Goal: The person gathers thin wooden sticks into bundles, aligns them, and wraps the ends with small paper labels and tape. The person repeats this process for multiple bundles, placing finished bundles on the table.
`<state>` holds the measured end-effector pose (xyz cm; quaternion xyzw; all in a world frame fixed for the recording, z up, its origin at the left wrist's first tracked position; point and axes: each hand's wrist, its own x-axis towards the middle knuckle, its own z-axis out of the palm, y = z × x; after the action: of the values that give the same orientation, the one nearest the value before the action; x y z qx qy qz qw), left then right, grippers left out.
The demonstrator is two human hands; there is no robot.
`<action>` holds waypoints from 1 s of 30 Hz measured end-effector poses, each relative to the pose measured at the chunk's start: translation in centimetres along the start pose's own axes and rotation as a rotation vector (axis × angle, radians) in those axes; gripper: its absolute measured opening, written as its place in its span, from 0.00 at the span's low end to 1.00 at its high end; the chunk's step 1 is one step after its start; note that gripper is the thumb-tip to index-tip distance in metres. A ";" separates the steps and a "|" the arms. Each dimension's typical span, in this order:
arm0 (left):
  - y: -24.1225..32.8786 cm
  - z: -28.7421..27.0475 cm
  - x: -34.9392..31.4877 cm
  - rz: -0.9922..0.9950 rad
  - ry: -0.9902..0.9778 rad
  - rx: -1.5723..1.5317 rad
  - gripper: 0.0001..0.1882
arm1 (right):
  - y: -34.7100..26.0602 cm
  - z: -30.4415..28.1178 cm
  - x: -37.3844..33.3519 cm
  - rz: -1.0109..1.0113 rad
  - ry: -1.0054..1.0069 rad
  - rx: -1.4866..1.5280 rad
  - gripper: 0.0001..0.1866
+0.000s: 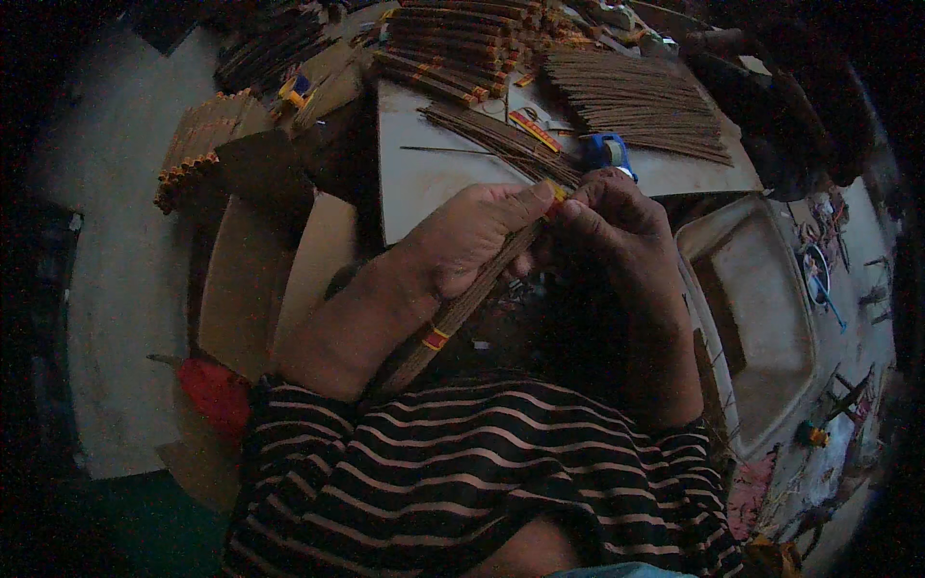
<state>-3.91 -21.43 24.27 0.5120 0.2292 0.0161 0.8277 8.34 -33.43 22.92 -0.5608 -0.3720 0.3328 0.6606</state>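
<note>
A bundle of thin brown incense sticks slants across in front of me, its lower end close to my striped shirt. My left hand is wrapped round its upper part, thumb near the tip. At that top end, the fingers of my right hand pinch a yellow and red paper band. Another red and yellow band circles the bundle lower down. Just beyond my right hand sits a blue tape dispenser, partly covered by the fingers.
Loose sticks lie spread on the white board, with banded bundles piled behind. At left, more bundles rest above an open cardboard box; a red bag is nearby. To the right stands a pale plastic tub.
</note>
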 end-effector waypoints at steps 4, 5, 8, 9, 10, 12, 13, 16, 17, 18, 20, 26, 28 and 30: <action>0.0 0.4 -1.5 0.018 -0.015 -0.028 0.17 | -0.1 0.5 -0.6 -0.026 0.007 -0.097 0.08; 0.0 0.6 -1.8 0.008 -0.009 -0.029 0.17 | -0.1 0.5 -0.7 -0.050 -0.008 -0.144 0.07; -0.1 0.6 -2.3 0.031 -0.022 -0.061 0.17 | 0.1 0.8 -0.9 -0.091 -0.018 -0.185 0.07; -0.1 0.7 -2.4 0.033 -0.020 -0.054 0.17 | 0.0 0.9 -0.9 -0.090 -0.012 -0.186 0.07; -0.2 0.7 -2.6 0.034 -0.017 -0.046 0.17 | -0.1 1.0 -1.0 -0.090 -0.007 -0.186 0.07; -0.3 0.7 -2.8 0.045 -0.027 -0.048 0.17 | -0.4 1.4 -1.3 -0.072 0.012 -0.192 0.08; -0.5 0.5 -2.8 0.054 -0.040 -0.058 0.17 | -0.6 1.5 -1.4 -0.118 0.024 -0.236 0.08; -0.6 0.5 -3.1 0.035 -0.006 -0.047 0.17 | -1.0 1.7 -1.5 -0.215 0.040 -0.365 0.09; -0.6 0.5 -3.2 0.021 0.018 -0.037 0.17 | -1.1 1.7 -1.5 -0.224 0.034 -0.410 0.09; -0.7 0.5 -3.3 0.019 0.006 -0.044 0.17 | -1.1 1.7 -1.5 -0.234 0.027 -0.455 0.09; -0.8 0.3 -3.4 0.012 -0.016 -0.057 0.18 | -1.5 1.8 -1.6 -0.226 0.041 -0.536 0.10; -1.0 0.2 -3.2 0.021 -0.058 -0.120 0.18 | -0.8 1.6 -1.5 -0.330 0.088 -0.636 0.13; -1.0 0.2 -3.1 0.004 -0.045 -0.149 0.17 | -0.7 1.7 -1.5 -0.364 0.096 -0.702 0.12; -1.1 0.2 -3.0 -0.005 -0.045 -0.175 0.17 | -0.9 1.9 -1.7 -0.398 0.097 -0.780 0.10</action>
<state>-6.74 -22.89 24.45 0.4374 0.2096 0.0225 0.8742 5.91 -34.08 23.80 -0.7006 -0.5390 0.0070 0.4674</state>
